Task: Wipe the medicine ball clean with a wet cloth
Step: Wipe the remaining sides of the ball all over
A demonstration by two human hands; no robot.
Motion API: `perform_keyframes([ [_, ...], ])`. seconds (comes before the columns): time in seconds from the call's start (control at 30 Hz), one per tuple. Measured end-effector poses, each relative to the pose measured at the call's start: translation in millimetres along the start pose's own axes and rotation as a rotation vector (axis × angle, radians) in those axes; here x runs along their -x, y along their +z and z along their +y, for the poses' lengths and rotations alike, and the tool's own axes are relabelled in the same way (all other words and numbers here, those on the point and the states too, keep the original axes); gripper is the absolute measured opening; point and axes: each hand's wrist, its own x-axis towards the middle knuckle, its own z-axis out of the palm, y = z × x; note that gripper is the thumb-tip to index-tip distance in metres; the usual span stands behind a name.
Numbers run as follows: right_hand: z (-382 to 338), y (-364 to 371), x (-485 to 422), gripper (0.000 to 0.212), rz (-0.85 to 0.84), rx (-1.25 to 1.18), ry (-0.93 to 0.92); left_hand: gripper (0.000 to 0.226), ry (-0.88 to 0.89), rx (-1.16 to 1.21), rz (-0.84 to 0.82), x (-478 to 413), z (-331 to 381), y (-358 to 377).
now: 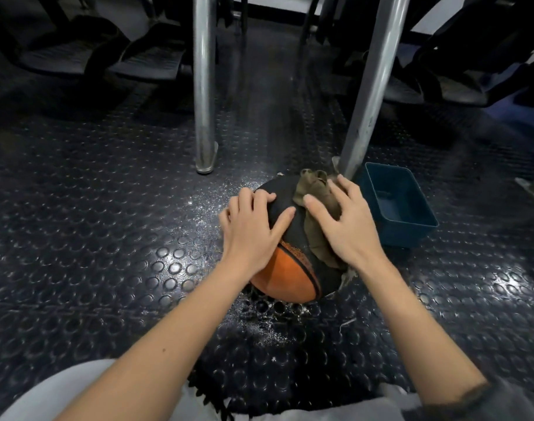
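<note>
Two wide, flat grips rest on the medicine ball (290, 268), which sits on the floor (107, 208) beside the blue tub (411, 235): the left hand (253, 229) should brace it while the right hand (347, 220) presses the cloth (314, 189) in overlapping strokes.

medicine ball (290, 275): I see black panels and one orange panel with a dark seam.
cloth (315, 189): plain olive-brown.
tub (411, 232): blue.
floor (107, 208): black, which I read as patterned with round studs.
poles (203, 86): silver-grey.
</note>
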Motion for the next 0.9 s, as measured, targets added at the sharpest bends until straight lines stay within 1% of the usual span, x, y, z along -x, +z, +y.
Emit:
perform_keyframes([
  [0.07,5.7,6.4,5.7,0.055,0.115,0.037,-0.133,0.051,-0.023,0.121,0.114,-5.9,2.7,3.9],
  [0.1,9.0,8.1,8.4,0.05,0.167,0.017,-0.173,0.047,-0.007,0.198,0.134,-10.5,4.8,5.7],
  [0.13,11.7,9.7,9.5,0.047,0.199,-0.009,-0.192,0.046,0.032,0.263,0.119,-14.6,6.7,7.0],
  [0.2,15.1,8.3,4.9,0.043,0.211,-0.046,-0.201,0.049,0.108,0.308,-0.017,-21.4,10.5,9.0],
  [0.23,16.2,7.0,3.4,0.041,0.221,-0.045,-0.198,0.049,0.114,0.299,-0.088,-23.2,11.0,10.8],
  [0.27,14.9,6.9,3.6,0.039,0.238,-0.04,-0.197,0.048,0.098,0.286,-0.123,-24.3,10.0,12.2],
  [0.37,5.5,23.1,28.1,0.035,0.312,-0.046,-0.205,0.052,0.061,0.349,-0.1,-26.5,7.0,15.6],
  [0.43,-1.7,47.3,64.0,0.035,0.364,0.03,-0.292,0.06,0.037,0.41,-0.096,-30.9,6.5,15.3],
  [0.5,0.2,63.2,87.9,0.035,0.392,0.131,-0.4,0.056,0.015,0.442,-0.092,-33.6,4.2,14.0],
  [0.57,5.9,61.7,81.1,0.035,0.417,0.171,-0.408,0.053,0.024,0.457,-0.071,-32.3,1.4,13.6],
  [0.63,6.9,49.2,60.7,0.034,0.447,0.104,-0.317,0.054,0.04,0.434,-0.058,-29.3,0.8,13.9],
  [0.67,5.8,40.6,47.8,0.034,0.454,0.035,-0.237,0.051,0.039,0.419,-0.052,-28.5,1.4,14.4],
  [0.7,6.1,31.9,32.6,0.034,0.448,-0.033,-0.121,0.049,0.035,0.409,-0.048,-29.4,3.1,14.6],
  [0.77,22.0,15.7,5.0,0.032,0.405,-0.161,0.175,0.047,0.021,0.399,-0.039,-27.9,7.4,15.1],
  [0.83,46.1,5.1,-13.4,0.032,0.299,-0.26,0.461,0.046,0.005,0.392,-0.017,-23.4,9.2,15.3],
  [0.87,52.3,4.2,-15.4,0.035,0.28,-0.255,0.513,0.046,-0.007,0.38,-0.007,-21.5,9.8,15.2],
  [0.9,50.5,5.6,-13.6,0.036,0.302,-0.225,0.492,0.046,-0.021,0.367,0.002,-21.2,10.6,15.3],
])
